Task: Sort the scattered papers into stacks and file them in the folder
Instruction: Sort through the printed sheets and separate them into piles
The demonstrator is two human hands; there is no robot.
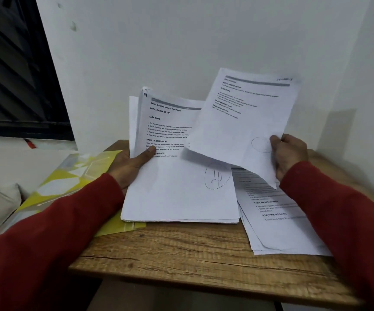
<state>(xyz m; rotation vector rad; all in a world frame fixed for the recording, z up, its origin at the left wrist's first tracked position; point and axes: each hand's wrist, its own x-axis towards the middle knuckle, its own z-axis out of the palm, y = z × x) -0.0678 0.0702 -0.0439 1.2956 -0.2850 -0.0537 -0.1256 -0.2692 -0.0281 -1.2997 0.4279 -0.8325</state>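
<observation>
Where sleeves cross, folder (pixel 69 176) half hidden.

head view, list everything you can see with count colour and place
paper stack: one, white, printed, table centre, far end lifted
single sheet: one, white, printed, held above the table at right
loose papers: several, white, lying on the table at right
folder: one, yellow and clear, left edge of the table
table: one, brown wood, against the wall
wall: white, behind the table
window: one, dark, upper left
left hand: one, red sleeve, holds the paper stack
right hand: one, red sleeve, fingers pinch the single sheet
</observation>
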